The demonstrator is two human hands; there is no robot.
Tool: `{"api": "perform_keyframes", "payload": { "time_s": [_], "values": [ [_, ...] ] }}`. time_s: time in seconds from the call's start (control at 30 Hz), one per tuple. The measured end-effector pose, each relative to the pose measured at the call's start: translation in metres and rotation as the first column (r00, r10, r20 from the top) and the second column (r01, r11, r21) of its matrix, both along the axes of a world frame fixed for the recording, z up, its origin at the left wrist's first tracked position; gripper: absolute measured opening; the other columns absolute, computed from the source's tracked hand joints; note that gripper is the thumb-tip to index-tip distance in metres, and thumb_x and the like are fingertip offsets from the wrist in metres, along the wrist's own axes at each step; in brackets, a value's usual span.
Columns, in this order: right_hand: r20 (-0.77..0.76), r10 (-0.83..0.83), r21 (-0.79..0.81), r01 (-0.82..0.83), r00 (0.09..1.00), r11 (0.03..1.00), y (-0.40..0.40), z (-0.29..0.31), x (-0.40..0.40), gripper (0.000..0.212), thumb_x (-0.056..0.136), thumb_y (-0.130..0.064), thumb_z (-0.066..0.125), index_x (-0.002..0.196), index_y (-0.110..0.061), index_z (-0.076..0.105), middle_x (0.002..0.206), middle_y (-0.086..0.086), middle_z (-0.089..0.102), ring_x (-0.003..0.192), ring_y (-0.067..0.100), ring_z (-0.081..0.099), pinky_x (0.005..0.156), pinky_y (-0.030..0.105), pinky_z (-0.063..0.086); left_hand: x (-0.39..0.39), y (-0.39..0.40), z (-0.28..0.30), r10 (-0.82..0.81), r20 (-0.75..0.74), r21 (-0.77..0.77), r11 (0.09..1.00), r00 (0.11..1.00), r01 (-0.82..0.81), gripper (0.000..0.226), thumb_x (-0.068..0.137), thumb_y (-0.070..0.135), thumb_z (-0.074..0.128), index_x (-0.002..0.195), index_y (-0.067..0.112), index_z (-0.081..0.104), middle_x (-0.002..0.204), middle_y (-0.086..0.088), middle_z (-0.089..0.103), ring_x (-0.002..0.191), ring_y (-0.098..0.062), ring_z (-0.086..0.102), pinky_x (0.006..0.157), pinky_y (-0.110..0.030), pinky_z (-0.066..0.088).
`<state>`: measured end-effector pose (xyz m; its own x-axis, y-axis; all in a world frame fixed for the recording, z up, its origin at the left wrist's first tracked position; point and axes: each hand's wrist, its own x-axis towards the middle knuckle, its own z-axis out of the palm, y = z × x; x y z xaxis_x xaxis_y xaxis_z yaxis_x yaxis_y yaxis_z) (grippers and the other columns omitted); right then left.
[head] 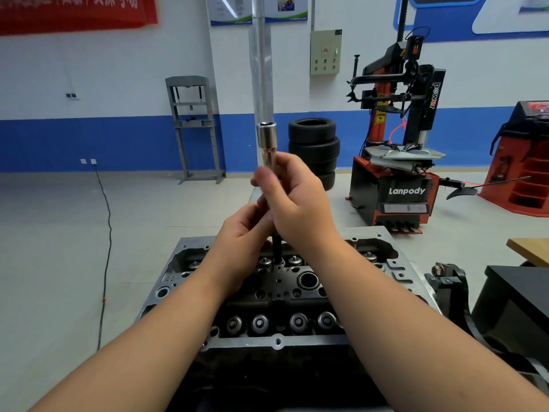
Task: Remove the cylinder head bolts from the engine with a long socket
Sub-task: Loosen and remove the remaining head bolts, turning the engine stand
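Both hands' fingers point(264, 176) curled around upright long socket point(266, 138), above cylinder head point(279, 341) centre.

Stacked tyres point(313, 150), red tyre changer point(395, 162) — grey press frame point(194, 126), red banner point(74, 11), wall panel point(325, 52)

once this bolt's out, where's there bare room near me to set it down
Little is free up close. The cylinder head is crowded with valve springs and holes; both hands, left hand and right hand, grip the long socket above it. The wooden tabletop corner on the right looks bare. Otherwise only open floor on the left.
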<state>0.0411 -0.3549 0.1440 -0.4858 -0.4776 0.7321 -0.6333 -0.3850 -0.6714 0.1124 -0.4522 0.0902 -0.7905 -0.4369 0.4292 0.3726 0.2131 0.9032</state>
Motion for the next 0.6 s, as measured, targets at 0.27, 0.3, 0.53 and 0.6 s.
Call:
{"api": "perform_keyframes", "payload": {
  "time_s": [0.27, 0.3, 0.53, 0.6],
  "values": [
    [-0.011, -0.031, 0.065, 0.031, 0.999, 0.997, 0.0, -0.001, 0.0, 0.029, 0.101, -0.035, 0.056, 0.096, -0.008, 0.067, 0.086, 0.006, 0.069, 0.078, 0.018, 0.063, 0.075, 0.043, 0.054, -0.003, -0.002, -0.002, 0.001, 0.003, 0.024, 1.0, 1.0, -0.001, 0.029, 0.096, 0.052, 0.062, 0.113, 0.031, 0.072, 0.102, -0.005, 0.077, 0.092, -0.021, 0.073, 0.079, -0.035, 0.06],
    [-0.003, -0.019, 0.084, 0.019, 1.0, 0.996, -0.001, -0.002, -0.001, 0.029, 0.103, -0.035, 0.054, 0.098, -0.01, 0.068, 0.088, -0.002, 0.071, 0.081, 0.01, 0.064, 0.076, 0.035, 0.055, -0.003, -0.001, -0.002, -0.004, 0.005, 0.02, 1.0, 1.0, 0.004, 0.03, 0.1, 0.05, 0.057, 0.116, 0.029, 0.071, 0.101, -0.006, 0.077, 0.094, -0.022, 0.074, 0.081, -0.035, 0.06],
    [0.065, -0.006, 0.018, 0.005, 0.998, 1.0, -0.004, -0.002, -0.003, 0.051, 0.101, -0.047, 0.037, 0.095, -0.008, 0.069, 0.089, 0.008, 0.07, 0.079, 0.012, 0.063, 0.076, 0.046, 0.054, 0.003, 0.005, 0.005, 0.089, -0.052, -0.177, 0.979, 0.995, -0.097, 0.014, 0.101, 0.032, 0.057, 0.106, 0.025, 0.069, 0.083, 0.014, 0.073, 0.071, 0.003, 0.063, 0.064, -0.012, 0.048],
    [0.102, -0.015, -0.042, 0.019, 0.995, 0.999, -0.004, -0.001, -0.005, 0.06, 0.1, -0.049, 0.034, 0.091, 0.001, 0.066, 0.085, 0.02, 0.065, 0.073, 0.025, 0.061, 0.07, 0.05, 0.052, 0.004, 0.006, 0.008, 0.095, -0.04, -0.206, 0.973, 0.995, -0.101, 0.014, 0.099, 0.034, 0.059, 0.107, 0.026, 0.067, 0.081, 0.014, 0.073, 0.067, 0.003, 0.063, 0.061, -0.014, 0.049]
  ]
}}
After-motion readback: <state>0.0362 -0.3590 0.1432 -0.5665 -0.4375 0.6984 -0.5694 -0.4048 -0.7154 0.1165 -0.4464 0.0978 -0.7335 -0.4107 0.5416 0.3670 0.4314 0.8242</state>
